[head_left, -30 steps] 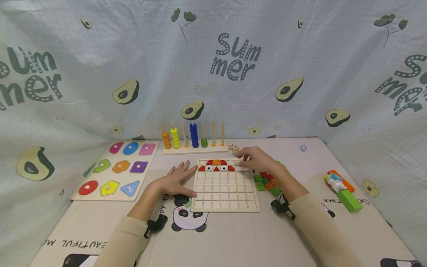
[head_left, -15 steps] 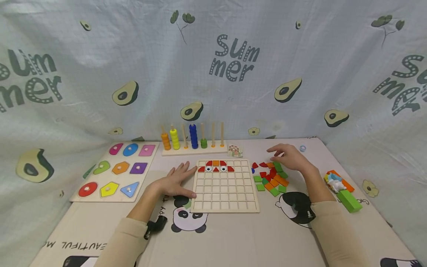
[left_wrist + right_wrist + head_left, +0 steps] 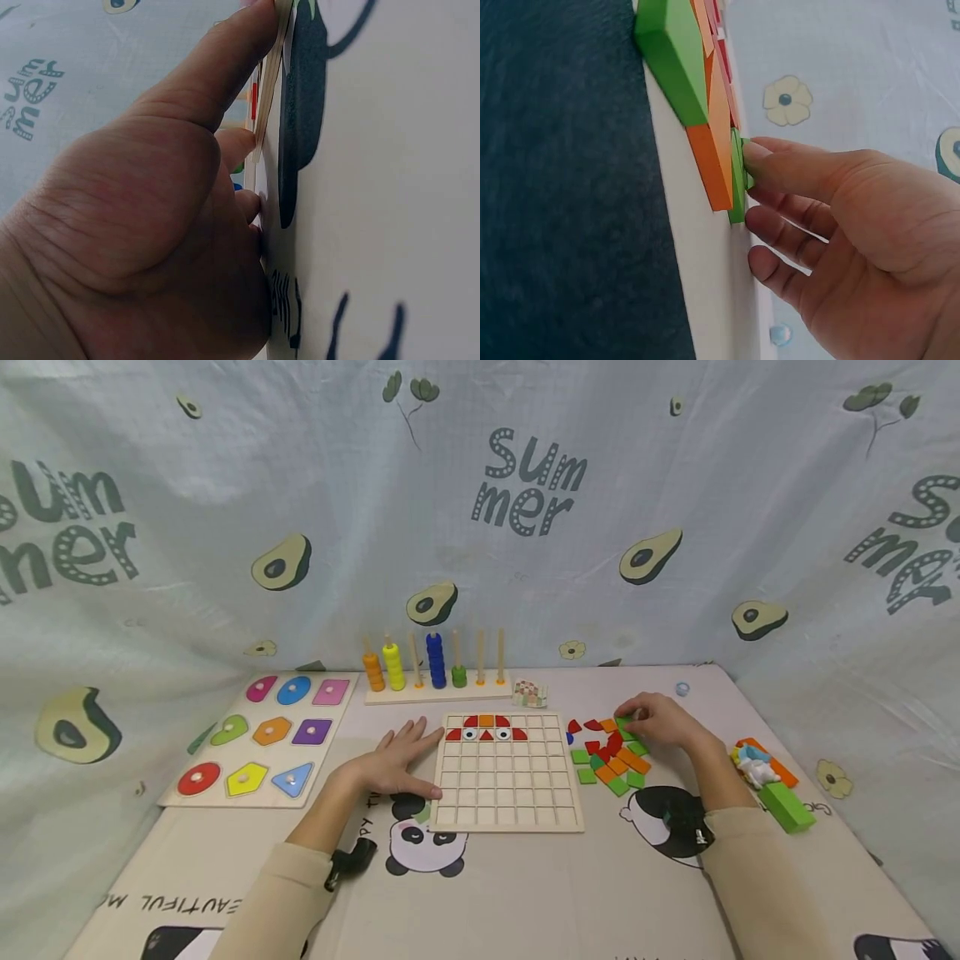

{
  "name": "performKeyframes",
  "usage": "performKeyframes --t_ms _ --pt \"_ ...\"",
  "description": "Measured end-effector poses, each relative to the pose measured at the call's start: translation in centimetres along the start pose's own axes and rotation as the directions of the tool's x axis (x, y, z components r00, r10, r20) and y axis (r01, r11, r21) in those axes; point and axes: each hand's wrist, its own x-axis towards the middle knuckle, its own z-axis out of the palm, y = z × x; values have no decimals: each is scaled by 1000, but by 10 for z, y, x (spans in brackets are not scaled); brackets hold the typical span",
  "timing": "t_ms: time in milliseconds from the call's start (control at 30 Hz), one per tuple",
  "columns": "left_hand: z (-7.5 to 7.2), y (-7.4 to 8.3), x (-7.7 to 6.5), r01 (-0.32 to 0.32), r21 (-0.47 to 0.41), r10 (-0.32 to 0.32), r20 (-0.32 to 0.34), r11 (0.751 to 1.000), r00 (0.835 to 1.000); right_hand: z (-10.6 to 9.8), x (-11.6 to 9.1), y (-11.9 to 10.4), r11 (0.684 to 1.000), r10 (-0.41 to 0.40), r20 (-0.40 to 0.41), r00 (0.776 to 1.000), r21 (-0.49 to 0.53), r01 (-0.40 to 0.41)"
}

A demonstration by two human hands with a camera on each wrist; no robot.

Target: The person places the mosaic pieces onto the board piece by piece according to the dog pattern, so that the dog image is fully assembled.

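Observation:
A wooden grid board (image 3: 505,787) lies in the middle of the table, with red, orange and eye-printed tiles (image 3: 487,729) set in its two far rows. Against the board's left edge rests my left hand (image 3: 393,764), fingers spread and thumb touching the near part of that edge. To the right of the board is a loose pile of red, orange and green tiles (image 3: 617,764). My right hand (image 3: 660,720) is at the far right of this pile. In the right wrist view its thumb and index finger pinch a green tile (image 3: 748,166) there; the fingers partly hide it.
Behind the board stand a bead-and-peg counter (image 3: 438,694) and a small pattern card (image 3: 530,694). A knobbed shape puzzle (image 3: 255,760) lies at left. On the right are a green block (image 3: 786,808), a small toy figure (image 3: 756,768) and a clear bluish ring (image 3: 682,689).
My right hand has moved from over the board's far right corner to the tile pile, coming down onto a green tile and pinching it. The left hand has stayed in place.

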Motion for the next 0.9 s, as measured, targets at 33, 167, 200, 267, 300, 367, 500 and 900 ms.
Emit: performKeyframes --t_ms 33,167,200,267,300,367,500,900 --pt "0 0 0 0 0 0 0 1000 1000 0 1 0 1000 10 -8 1000 3 -10" --pt "-1 0 0 -1 -2 1 0 1000 1000 -1 3 1 1000 11 -40 999 -2 -11" --pt "-1 0 0 0 -2 0 -1 1000 1000 -1 3 1 1000 8 -51 999 -2 -8" --pt "-1 0 0 4 0 -4 1 1000 1000 -1 3 0 1000 -2 -68 998 2 2" --pt "-1 0 0 8 0 -8 3 1000 1000 -2 3 0 1000 -11 -76 997 3 12" --pt "-1 0 0 10 -2 -10 4 1000 1000 -3 4 -3 1000 -21 -101 995 14 22" --pt "-1 0 -1 19 -2 -19 7 1000 1000 -5 7 -17 996 -64 -134 989 58 72" --pt "-2 0 -1 12 -17 -12 2 1000 1000 40 50 -125 945 -286 54 957 183 272"
